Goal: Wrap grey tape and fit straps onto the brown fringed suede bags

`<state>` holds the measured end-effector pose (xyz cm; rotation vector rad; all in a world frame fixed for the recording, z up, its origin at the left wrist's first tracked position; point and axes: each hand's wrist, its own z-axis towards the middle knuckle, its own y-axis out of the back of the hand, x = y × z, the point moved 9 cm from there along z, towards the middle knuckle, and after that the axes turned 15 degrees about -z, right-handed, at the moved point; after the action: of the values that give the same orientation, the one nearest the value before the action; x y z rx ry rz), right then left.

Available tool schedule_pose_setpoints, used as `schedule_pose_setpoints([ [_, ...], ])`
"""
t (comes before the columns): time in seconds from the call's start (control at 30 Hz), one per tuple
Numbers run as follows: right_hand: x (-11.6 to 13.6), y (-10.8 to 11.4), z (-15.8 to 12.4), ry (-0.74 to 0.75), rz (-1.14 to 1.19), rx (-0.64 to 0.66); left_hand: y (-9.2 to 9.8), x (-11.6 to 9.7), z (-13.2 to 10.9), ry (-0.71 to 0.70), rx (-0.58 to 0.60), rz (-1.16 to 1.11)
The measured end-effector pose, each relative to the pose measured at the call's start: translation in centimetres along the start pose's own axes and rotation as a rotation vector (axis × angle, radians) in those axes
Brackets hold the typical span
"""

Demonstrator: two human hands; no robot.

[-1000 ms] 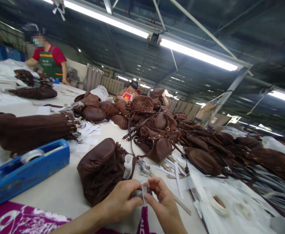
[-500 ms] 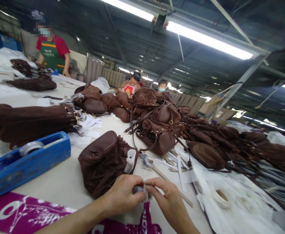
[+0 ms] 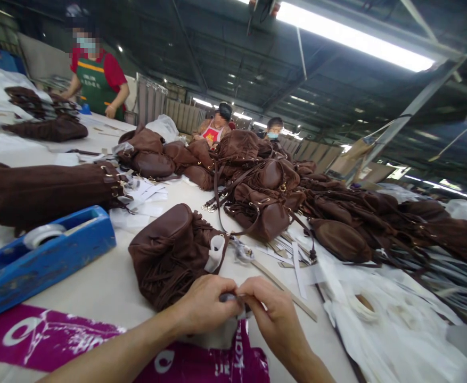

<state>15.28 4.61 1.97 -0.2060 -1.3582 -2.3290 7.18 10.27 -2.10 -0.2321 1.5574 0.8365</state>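
A dark brown fringed bag [image 3: 167, 258] lies on its side just beyond my hands, with a white wrapped loop [image 3: 216, 254] at its right end. My left hand [image 3: 209, 303] is closed in a pinch around a small piece in pale, thin wrapping [image 3: 230, 299]. My right hand [image 3: 271, 306] pinches at the same piece, its fingertips meeting those of the left. What lies inside the wrapping is mostly hidden by the fingers. Under both hands is purple printed plastic [image 3: 197, 364] with white lettering.
To the left stands a blue tape dispenser [image 3: 49, 255] beside another brown bag [image 3: 53, 191]. A large heap of brown bags [image 3: 257, 191] fills the table's middle and right. White sheeting with a roll [image 3: 401, 319] lies at right. A co-worker in a green apron [image 3: 93, 85] stands far left.
My right fingertips have closed in on the left ones, covering the white strip that showed between them. The view has shifted slightly, and the co-worker at far left has moved.
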Motion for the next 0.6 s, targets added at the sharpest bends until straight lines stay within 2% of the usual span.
schedule_pose_setpoints([
  [0.17, 2.0, 0.5, -0.5, 0.166, -0.078, -0.145, -1.1, 0.2, 0.3, -0.022, 0.084, 0.010],
  [0.43, 1.7, 0.4, -2.5, 0.233, -0.074, -0.150, -1.9, 1.3, 0.7, -0.056, 0.229, -0.130],
  [0.6, 1.7, 0.1, -3.4, 0.264, -0.059, -0.170, -2.4, 1.8, 0.6, 0.024, 0.364, -0.342],
])
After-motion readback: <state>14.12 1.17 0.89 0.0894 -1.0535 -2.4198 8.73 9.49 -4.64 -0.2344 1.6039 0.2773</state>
